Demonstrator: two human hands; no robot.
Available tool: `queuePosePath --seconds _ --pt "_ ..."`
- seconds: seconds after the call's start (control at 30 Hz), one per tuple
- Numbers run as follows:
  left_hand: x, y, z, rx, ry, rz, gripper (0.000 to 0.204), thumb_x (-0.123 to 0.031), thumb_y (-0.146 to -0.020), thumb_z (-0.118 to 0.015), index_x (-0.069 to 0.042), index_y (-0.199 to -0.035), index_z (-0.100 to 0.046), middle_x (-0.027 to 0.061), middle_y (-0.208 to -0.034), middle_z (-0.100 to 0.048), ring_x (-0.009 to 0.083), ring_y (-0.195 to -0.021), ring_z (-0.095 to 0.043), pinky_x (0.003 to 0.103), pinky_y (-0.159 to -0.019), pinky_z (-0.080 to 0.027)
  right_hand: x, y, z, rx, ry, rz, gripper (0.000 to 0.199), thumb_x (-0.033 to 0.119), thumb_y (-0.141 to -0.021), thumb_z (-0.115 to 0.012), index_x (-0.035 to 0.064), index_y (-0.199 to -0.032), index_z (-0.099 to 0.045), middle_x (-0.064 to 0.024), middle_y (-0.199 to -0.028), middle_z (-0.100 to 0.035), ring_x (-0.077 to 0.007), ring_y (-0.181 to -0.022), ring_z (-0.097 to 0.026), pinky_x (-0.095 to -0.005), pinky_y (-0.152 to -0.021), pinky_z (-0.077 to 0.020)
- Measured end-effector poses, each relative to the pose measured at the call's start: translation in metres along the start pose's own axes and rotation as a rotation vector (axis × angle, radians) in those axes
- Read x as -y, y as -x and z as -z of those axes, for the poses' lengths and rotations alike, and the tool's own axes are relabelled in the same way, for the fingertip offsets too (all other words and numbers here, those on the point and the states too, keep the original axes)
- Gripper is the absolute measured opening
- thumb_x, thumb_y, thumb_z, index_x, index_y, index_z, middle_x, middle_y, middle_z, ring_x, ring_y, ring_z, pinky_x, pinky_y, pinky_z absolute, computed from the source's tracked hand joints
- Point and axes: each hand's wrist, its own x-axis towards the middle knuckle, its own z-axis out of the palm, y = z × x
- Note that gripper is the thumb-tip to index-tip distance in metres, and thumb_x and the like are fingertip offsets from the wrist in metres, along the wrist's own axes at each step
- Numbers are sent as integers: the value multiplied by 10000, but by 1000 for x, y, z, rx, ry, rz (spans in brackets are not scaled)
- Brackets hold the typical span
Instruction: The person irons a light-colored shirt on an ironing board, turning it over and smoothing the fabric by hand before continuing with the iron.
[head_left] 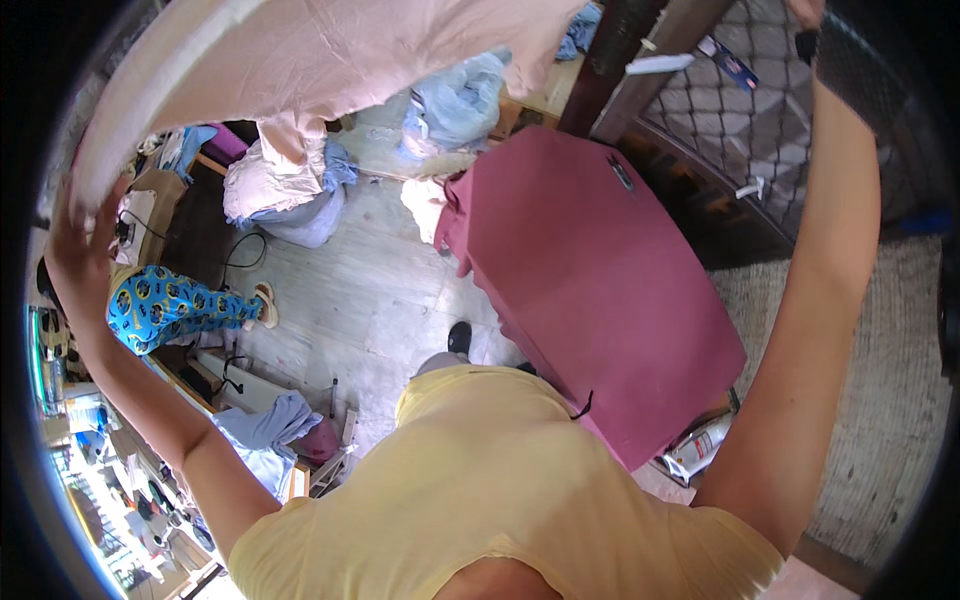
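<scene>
Your raised arms spread a pale pink cloth (pixel 330 50) overhead, above the magenta padded table (pixel 600 270). Your left hand (pixel 80 235) grasps the cloth's left edge. Your right hand (pixel 805 12) is cut off by the frame; its grip cannot be told.

Maroon board (pixel 600 290) mid-floor, blue-white laundry heap (pixel 290 195) left, patterned-blue legs (pixel 175 305) nearby, bagged clothes (pixel 455 100) behind.

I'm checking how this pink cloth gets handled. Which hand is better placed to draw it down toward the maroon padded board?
Probably the left. The left hand already touches the pink cloth along its edge, while the right hand is raised at the frame's top, mostly out of view, away from the cloth and beyond the maroon board.
</scene>
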Motion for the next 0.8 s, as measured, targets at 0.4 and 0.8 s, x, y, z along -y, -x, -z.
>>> queuePosePath --seconds 0.4,0.8 --pt "-346 164 -172 1000 1288 -628 274 -175 -959 -630 21 -1145 -674 162 -1091 -640 346 -949 -639 424 -773 -517 -188 308 357 -203 218 -811 240 116 -958 -605 74 -1189 -659 25 -986 -650 -22 -778 -560 -164 -627 -423" --pt "-485 362 -340 1367 1490 -817 371 -143 -946 -651 -33 -1298 -620 155 -1254 -620 295 -1125 -594 361 -963 -473 -388 516 403 -398 1033 -946 197 83 -850 -637 157 -879 -817 -111 -959 -767 -263 -903 -725 -377 -824 -570"
